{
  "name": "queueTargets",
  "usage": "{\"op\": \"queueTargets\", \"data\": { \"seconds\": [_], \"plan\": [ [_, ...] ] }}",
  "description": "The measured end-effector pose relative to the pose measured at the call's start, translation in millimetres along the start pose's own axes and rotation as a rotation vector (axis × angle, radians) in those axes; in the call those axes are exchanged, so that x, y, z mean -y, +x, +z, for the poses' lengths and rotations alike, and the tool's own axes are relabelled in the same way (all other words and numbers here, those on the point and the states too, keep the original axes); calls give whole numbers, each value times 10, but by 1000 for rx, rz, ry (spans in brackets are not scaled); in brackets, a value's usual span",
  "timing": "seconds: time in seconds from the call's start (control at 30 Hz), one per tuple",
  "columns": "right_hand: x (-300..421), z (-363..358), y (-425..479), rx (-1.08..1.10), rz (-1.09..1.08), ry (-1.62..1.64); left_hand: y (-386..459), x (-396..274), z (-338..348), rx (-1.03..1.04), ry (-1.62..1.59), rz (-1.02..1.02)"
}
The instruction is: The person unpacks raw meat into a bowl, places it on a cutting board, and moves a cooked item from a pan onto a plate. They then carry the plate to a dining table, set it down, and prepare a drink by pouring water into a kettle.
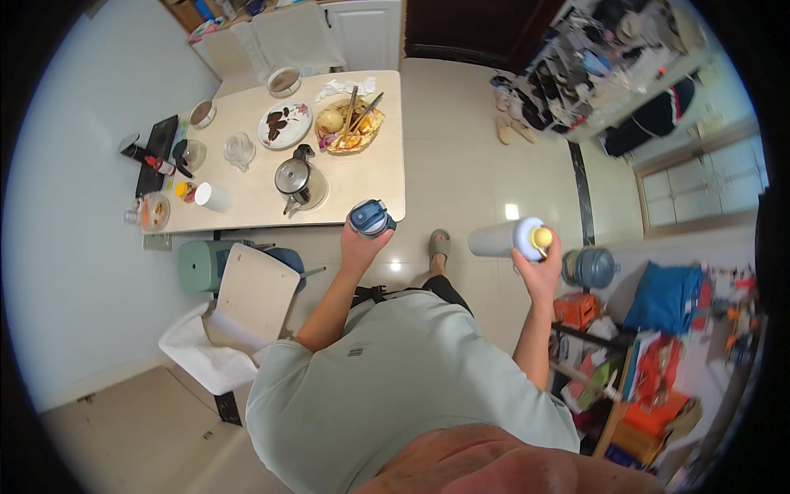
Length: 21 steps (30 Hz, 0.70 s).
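Note:
My left hand (365, 250) grips a bottle with a blue flip lid (370, 217) at the near right corner of the dining table (247, 216). Out over the floor to the right, my right hand (540, 275) holds a pale tumbler (503, 239) by its light-purple lid with a yellow cap; the tumbler lies tilted, its base towards the left. On the table, a glass kettle with a steel lid (300, 179) stands left of my left hand. Behind it are a plate with dark pieces (285, 125) and a food dish (333, 126) with chopsticks across it.
A white cup (212, 196), a clear glass vessel (239, 151) and two bowls stand on the table. A chair (256, 290) and a green stool (200, 265) are at left. Shoes (513, 131) lie on the floor; a large water bottle (590, 268) and a cluttered shelf are at right.

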State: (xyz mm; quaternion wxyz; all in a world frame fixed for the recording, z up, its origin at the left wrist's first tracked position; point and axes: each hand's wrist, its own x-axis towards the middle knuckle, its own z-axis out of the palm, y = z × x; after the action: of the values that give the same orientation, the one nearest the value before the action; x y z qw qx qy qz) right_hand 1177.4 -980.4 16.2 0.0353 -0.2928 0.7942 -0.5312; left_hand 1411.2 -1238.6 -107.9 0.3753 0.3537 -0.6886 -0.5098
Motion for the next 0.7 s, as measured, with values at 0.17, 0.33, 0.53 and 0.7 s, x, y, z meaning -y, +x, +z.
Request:
{"op": "queueTargets", "data": {
  "seconds": [0.17, 0.33, 0.53, 0.7],
  "plan": [
    [-373, 677, 1559, 328, -172, 25, 334, 31, 474, -237, 201, -172],
    [-265, 1452, 2727, 501, -375, 36, 750, -191, 796, -470, 376, -112],
    [-276, 2341, 3245, 669, -525, 20, 803, 313, 1007, -562, 504, -131],
    [-304, 2813, 3277, 875, -571, 100, 1039, 242, 1007, -621, 358, -272]
  ]
}}
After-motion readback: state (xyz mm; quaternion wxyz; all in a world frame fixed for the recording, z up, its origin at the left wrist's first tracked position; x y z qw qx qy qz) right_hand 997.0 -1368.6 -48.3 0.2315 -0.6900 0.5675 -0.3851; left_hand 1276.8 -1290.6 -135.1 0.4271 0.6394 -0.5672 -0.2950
